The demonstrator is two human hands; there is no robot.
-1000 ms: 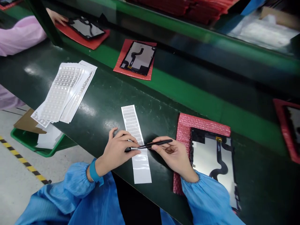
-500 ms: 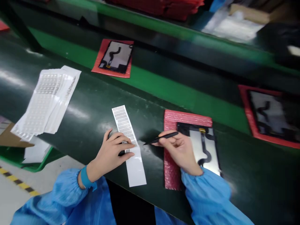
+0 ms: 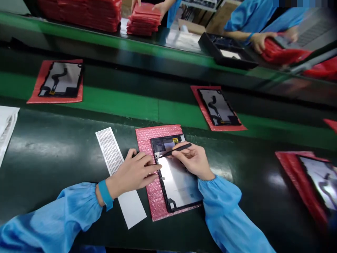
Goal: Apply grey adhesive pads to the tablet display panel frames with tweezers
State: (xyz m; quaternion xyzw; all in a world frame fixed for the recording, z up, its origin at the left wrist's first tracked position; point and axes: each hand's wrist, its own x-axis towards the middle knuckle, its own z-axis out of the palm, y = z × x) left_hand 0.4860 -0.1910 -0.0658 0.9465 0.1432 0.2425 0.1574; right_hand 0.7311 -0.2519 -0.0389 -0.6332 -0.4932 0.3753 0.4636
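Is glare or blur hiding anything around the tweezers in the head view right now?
Head view: the tweezers and right hand look fairly sharp; white glare lies on the dark green bench, and the silver back of the display panel reflects light; the panel at far right looks smeared and stretched at the frame edge.

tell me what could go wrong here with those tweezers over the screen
The black tweezers in the right hand have their tip right over the display panel, so a slip could scratch its glossy surface. The left hand reaches over the panel's edge, so its fingers could smudge the surface.
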